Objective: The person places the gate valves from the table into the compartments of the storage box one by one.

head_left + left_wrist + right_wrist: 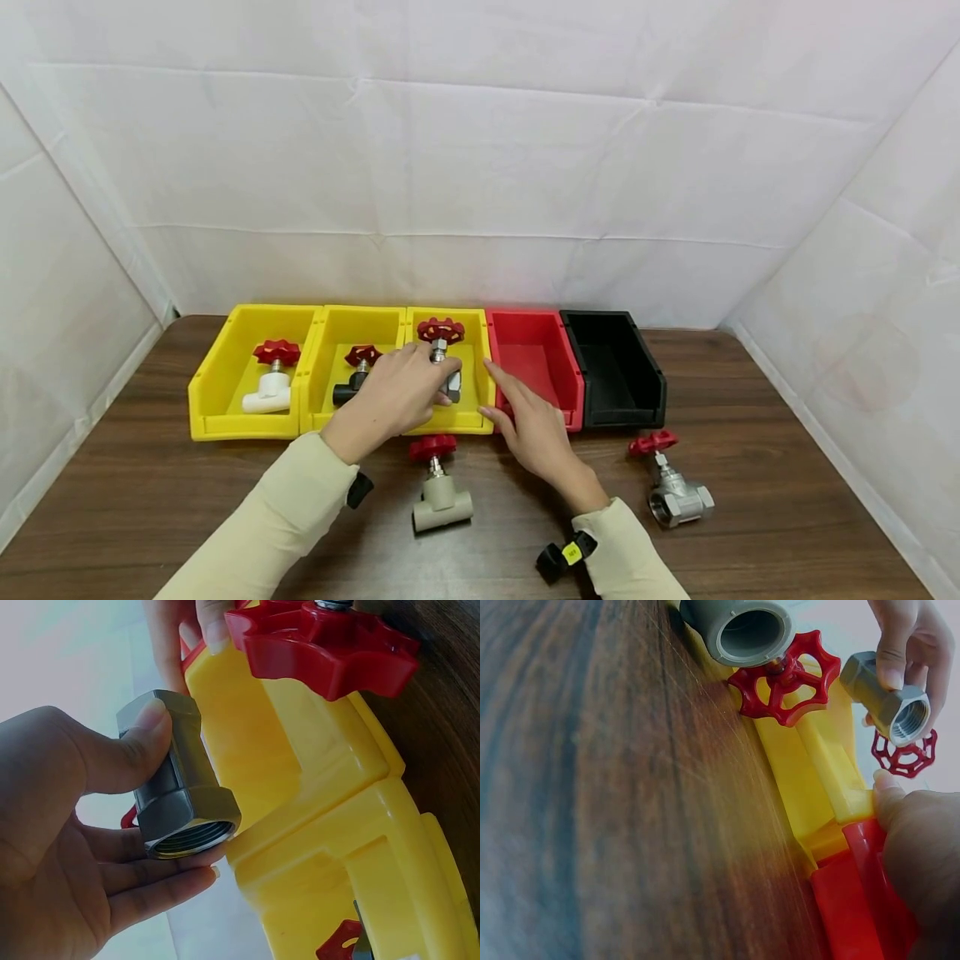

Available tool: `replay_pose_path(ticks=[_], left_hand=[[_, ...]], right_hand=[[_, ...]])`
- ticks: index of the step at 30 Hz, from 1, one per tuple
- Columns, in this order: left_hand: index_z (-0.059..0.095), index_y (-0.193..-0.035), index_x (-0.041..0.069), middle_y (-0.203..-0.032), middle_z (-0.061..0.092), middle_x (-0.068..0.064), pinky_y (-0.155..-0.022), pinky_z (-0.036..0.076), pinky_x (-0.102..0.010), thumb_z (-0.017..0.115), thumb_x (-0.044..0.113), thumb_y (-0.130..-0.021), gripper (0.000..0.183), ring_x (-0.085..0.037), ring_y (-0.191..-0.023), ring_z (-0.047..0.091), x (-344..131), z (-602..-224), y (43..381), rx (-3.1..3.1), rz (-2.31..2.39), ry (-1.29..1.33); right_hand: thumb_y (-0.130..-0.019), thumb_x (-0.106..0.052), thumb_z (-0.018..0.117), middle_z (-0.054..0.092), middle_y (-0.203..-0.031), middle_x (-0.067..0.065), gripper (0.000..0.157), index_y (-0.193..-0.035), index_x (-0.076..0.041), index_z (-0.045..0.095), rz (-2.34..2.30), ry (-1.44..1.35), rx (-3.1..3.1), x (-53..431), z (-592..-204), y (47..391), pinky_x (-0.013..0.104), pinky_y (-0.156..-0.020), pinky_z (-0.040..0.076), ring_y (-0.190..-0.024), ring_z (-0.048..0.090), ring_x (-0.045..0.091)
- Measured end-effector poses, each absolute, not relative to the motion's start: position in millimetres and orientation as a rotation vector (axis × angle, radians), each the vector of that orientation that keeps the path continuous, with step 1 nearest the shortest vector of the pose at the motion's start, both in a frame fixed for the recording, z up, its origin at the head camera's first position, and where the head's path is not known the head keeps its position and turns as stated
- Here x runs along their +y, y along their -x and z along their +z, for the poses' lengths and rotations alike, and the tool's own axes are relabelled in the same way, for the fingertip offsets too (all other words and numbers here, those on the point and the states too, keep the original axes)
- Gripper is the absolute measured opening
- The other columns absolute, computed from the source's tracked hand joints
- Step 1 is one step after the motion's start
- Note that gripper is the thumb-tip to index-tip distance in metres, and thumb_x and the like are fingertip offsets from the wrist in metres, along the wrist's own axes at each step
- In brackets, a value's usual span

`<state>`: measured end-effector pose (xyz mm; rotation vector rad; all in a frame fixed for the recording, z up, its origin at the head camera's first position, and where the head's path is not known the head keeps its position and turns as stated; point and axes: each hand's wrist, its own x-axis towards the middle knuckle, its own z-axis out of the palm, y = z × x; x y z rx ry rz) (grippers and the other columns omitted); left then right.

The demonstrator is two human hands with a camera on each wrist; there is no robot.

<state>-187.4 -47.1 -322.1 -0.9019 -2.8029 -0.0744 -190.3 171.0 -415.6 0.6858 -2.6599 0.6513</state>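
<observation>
Five bins [450, 424] line a dark wooden table [757, 442]: three yellow, then a red bin [525, 358] and a black bin [617, 354]. A person's left hand [401, 385] pinches a metal valve with a red handwheel [178, 780] between thumb and fingers, at the third yellow bin [474, 358]; whether it touches the floor there is hard to tell. The right hand [531, 425], fingers apart, touches that bin's rim beside the red one. A white valve [272, 390] and a black valve [362, 375] occupy the other yellow bins. On the table, a beige valve [441, 502] lies in front, another metal valve [678, 497] to the right.
</observation>
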Motion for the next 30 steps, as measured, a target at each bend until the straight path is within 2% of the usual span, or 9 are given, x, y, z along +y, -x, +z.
replay_pose_path(ticks=[12, 25, 30], left_hand=[[0.065, -0.119, 0.015, -0.099, 0.065, -0.016, -0.075, 0.052, -0.044, 0.075, 0.029, -0.084, 0.039, -0.031, -0.088, 0.06, -41, -330, 194, -2.812, -0.104, 0.885], [0.065, -0.117, 0.011, -0.096, 0.064, -0.014, -0.083, 0.05, -0.043, 0.075, 0.028, -0.084, 0.038, -0.03, -0.089, 0.06, -34, -332, 201, -2.892, -0.118, 0.892], [0.066, -0.116, 0.009, -0.093, 0.066, -0.012, -0.09, 0.046, -0.043, 0.074, 0.028, -0.086, 0.036, -0.03, -0.091, 0.061, -31, -335, 205, -2.902, -0.122, 0.921]], right_hand=[[-0.091, -0.035, 0.065, 0.055, -0.135, 0.003, 0.071, -0.151, -0.03, 0.028, 0.634, -0.697, -2.642, 169, -416, 190, 0.042, -0.08, 0.052, -0.107, 0.061, 0.024], [-0.09, -0.035, 0.066, 0.055, -0.135, 0.003, 0.07, -0.151, -0.029, 0.031, 0.631, -0.698, -2.627, 170, -416, 190, 0.041, -0.08, 0.052, -0.106, 0.061, 0.023], [-0.09, -0.033, 0.067, 0.055, -0.134, 0.003, 0.071, -0.151, -0.028, 0.031, 0.636, -0.698, -2.626, 171, -416, 190, 0.041, -0.079, 0.052, -0.104, 0.062, 0.023]])
